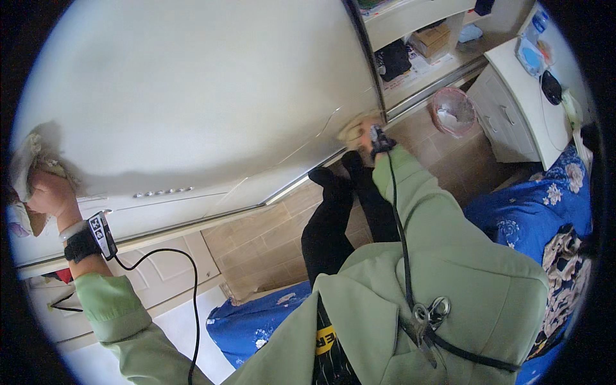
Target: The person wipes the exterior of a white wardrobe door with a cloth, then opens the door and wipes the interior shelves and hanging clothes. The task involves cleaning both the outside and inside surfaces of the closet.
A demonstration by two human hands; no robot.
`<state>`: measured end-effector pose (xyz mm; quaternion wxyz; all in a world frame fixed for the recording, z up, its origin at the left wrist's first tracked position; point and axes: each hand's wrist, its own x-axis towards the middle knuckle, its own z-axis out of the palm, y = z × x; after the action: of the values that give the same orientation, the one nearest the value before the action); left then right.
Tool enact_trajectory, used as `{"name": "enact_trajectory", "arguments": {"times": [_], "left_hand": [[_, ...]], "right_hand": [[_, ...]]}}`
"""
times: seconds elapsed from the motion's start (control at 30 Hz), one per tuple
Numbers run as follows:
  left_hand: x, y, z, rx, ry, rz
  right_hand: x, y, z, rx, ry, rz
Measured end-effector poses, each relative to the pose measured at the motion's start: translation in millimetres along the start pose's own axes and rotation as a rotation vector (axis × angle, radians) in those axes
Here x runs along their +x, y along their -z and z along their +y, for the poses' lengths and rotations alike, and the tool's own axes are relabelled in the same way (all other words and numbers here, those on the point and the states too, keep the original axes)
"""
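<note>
At the wardrobe door [205, 83], the left hand [52, 192] is clutching a rag [27, 160]; the right hand [368, 136], grip unclear, is touching a cloth [351, 131].

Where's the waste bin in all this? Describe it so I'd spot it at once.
Start at the big white panel and go right along its lower edge, past the person's right hand. On the brown floor, just left of the white drawer cabinet, stands the bin. Unlike that boxy white furniture, it has a round, pinkish rim and pale stuff inside.
</note>
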<state>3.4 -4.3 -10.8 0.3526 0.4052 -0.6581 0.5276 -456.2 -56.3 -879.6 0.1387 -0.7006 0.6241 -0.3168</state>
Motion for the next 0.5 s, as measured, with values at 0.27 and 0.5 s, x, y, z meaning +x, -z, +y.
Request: {"name": "enact_trajectory", "arguments": {"times": [0.27,0.5], "left_hand": [[-6,-2,-13,0.183,-0.067,-0.081],[-9,-2,-19,0.258,-0.075,-0.133]], "right_hand": [[4,-11,-21,-0.076,-0.127,-0.032],[-11,61,-76,-0.166,-0.134,-0.152]]}}
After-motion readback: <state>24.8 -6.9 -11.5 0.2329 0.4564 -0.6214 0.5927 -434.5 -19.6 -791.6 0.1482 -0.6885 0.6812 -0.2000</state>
